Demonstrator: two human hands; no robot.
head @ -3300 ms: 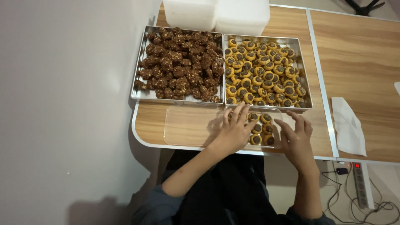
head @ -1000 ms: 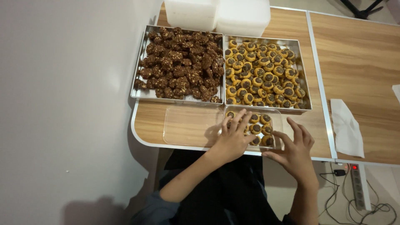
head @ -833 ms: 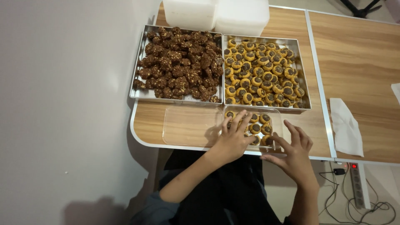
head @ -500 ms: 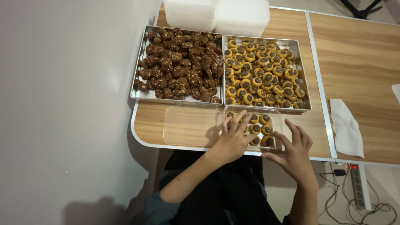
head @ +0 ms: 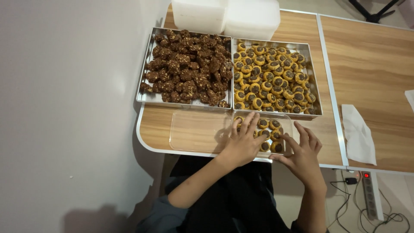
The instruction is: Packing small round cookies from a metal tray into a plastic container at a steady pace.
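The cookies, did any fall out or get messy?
Nothing stands out. The dark cookies are heaped in the left tray, the yellow cookies fill the right tray, and the rest sit in the clear box under the left hand and right hand.

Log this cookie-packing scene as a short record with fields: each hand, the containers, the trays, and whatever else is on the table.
left hand: spread flat over the clear container of round cookies, fingers on the cookies
right hand: at the container's right edge, fingertips reaching in
lid: clear, lying flat to the left of the container
left tray: metal, heaped with dark brown cookies
right tray: metal, filled with yellow cookies with dark centres
white boxes: behind the trays
tissue: white, on the table to the right
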